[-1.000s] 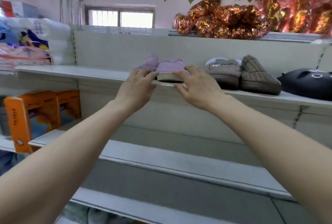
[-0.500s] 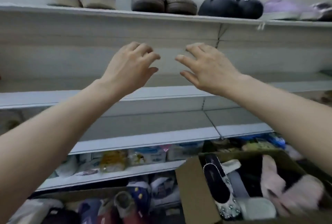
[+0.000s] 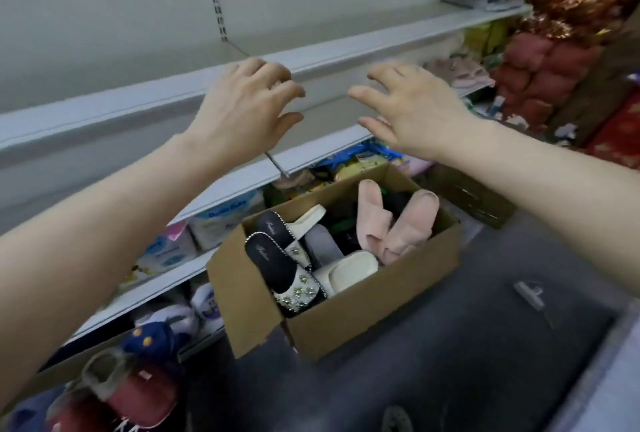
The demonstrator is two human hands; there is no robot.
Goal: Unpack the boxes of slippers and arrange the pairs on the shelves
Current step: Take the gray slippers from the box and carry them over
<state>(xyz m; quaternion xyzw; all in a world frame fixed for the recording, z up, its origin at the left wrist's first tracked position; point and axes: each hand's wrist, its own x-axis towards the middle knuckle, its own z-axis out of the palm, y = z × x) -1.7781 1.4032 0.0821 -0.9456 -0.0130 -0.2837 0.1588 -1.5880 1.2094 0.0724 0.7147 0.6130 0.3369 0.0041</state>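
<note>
Plainly, the shelves run behind both hands, tier under tier. Below the hands, on the dark floor, sits the open cardboard box with the slippers not yet unpacked. The left hand and the right hand hover side by side, apart, above the box. Each is empty, with fingers loosely spread and slightly curled, gripping nothing.

Under the right hand a pink pair stands on end, the two leaning together. Under the left hand, in the box's near corner, a black pair with jewelled straps lies overlapped. A white slipper is wedged between the two pairs.

The likely slip is a mismatched pick, since the slippers are jumbled and a mate may lie buried. Lifting one pink slipper would probably topple the other. The jewelled straps could catch on neighbours and drag them out, and a hard pull might tip the light box.

Pale script marks the black insoles, too small to read. A pack on the shelf below the left forearm bears blue lettering, blurred past reading.
</note>
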